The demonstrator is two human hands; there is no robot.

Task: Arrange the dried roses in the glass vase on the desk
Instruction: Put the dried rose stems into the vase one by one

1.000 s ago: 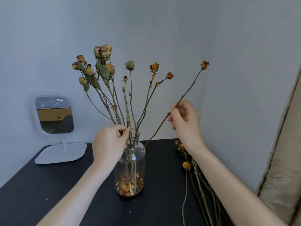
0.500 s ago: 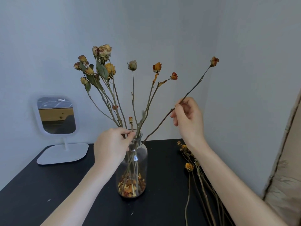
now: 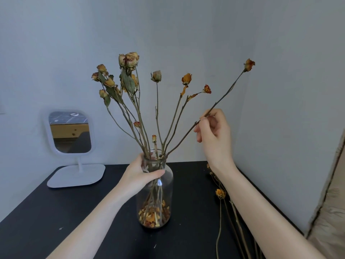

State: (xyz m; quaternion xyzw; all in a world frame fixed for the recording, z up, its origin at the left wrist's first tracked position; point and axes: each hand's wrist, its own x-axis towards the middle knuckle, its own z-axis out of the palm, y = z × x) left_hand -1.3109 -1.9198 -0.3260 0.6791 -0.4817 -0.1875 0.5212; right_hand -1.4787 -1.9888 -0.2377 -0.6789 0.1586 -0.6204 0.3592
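The clear glass vase (image 3: 166, 185) stands upright near the middle of the black desk (image 3: 56, 212). A fan of yellow-brown dried roses (image 3: 156, 76) rises from its mouth, and orange petal scraps (image 3: 154, 215) lie at its bottom. The left hand (image 3: 139, 175) wraps fingers and thumb round the vase's neck, probably to steady it while stems shift. The right hand (image 3: 214, 133) pinches a long-stemmed dried rose (image 3: 225, 94) partway up between thumb and fingertips. The stem leans out to the right with its foot inside the mouth, which looks like setting its angle. How deep that stem reaches is hard to tell through the tangle. More loose dried roses (image 3: 220, 193) wait on the desk at the right, beside the forearm. A white-framed stand mirror (image 3: 70, 132) sits well off to the left.
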